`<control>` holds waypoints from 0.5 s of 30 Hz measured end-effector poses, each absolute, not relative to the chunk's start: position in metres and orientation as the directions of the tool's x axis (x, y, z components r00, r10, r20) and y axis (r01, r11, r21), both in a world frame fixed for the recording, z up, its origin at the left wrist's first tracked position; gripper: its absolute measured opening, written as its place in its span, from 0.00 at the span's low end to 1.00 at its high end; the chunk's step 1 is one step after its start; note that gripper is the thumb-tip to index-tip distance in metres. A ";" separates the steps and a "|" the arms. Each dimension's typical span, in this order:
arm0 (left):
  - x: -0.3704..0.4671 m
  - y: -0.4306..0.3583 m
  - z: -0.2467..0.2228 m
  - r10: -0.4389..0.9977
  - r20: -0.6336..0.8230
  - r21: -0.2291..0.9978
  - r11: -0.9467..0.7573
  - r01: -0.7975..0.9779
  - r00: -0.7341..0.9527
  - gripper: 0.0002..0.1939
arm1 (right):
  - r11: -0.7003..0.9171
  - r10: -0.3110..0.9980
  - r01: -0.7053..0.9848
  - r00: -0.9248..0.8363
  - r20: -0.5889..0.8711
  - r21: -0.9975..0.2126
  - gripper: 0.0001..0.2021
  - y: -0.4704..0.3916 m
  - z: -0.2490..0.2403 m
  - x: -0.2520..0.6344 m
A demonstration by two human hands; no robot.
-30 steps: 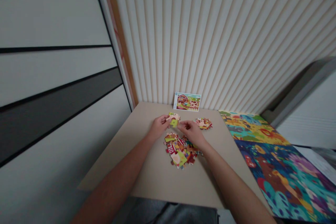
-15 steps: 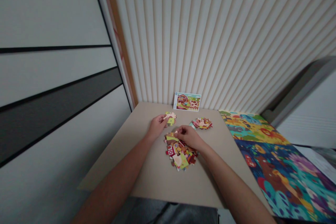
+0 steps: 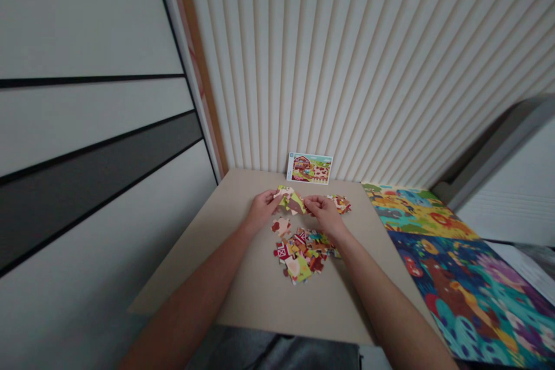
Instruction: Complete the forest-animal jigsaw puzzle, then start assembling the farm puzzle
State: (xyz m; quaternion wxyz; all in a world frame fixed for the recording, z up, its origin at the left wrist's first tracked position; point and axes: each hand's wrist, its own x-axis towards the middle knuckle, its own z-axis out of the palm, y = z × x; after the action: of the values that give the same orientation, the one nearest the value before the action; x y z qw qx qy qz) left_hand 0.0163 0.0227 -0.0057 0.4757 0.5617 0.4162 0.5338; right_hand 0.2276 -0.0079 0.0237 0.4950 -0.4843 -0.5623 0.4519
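My left hand (image 3: 262, 208) pinches a pink and green jigsaw puzzle piece (image 3: 285, 194) above the table. Facing it, my right hand (image 3: 324, 212) grips a green and brown puzzle piece (image 3: 297, 204) by its right side. The two pieces meet or overlap between my hands; whether they interlock I cannot tell. Below them lies a loose pile of puzzle pieces (image 3: 299, 260) in red, yellow, pink and green. A smaller heap of pieces (image 3: 342, 203) sits behind my right hand, partly hidden by it.
A picture card (image 3: 309, 168) of a barn and cow leans on the pleated wall at the back of the beige table (image 3: 243, 277). Right of the table lie two colourful animal pictures, one yellow (image 3: 407, 208), one dark blue (image 3: 472, 300). A white panelled surface (image 3: 87, 196) stands at left.
My right hand has lifted the green and brown piece from the pile, bringing it up beside the left hand's piece. A pink and brown piece now shows at the pile's upper left.
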 end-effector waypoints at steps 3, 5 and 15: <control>0.018 0.019 -0.003 0.969 0.210 0.977 -0.205 -0.054 0.129 0.24 | 0.134 0.991 0.100 -0.026 0.132 -0.986 0.23 -0.005 0.021 0.229; 0.019 0.018 -0.002 0.966 0.216 0.976 -0.209 -0.064 0.143 0.24 | 0.137 0.991 0.103 -0.024 0.135 -0.985 0.23 -0.003 0.018 0.229; 0.021 0.016 0.000 0.964 0.219 0.973 -0.205 -0.102 0.151 0.25 | 0.132 0.991 0.084 -0.023 0.131 -0.988 0.24 -0.001 0.014 0.232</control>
State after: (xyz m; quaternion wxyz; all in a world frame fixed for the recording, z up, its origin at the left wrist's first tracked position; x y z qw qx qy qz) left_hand 0.0210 0.0162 0.0004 0.5034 0.5676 0.3798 0.5294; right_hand 0.2320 -0.0006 0.0137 0.5057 -0.4826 -0.5572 0.4482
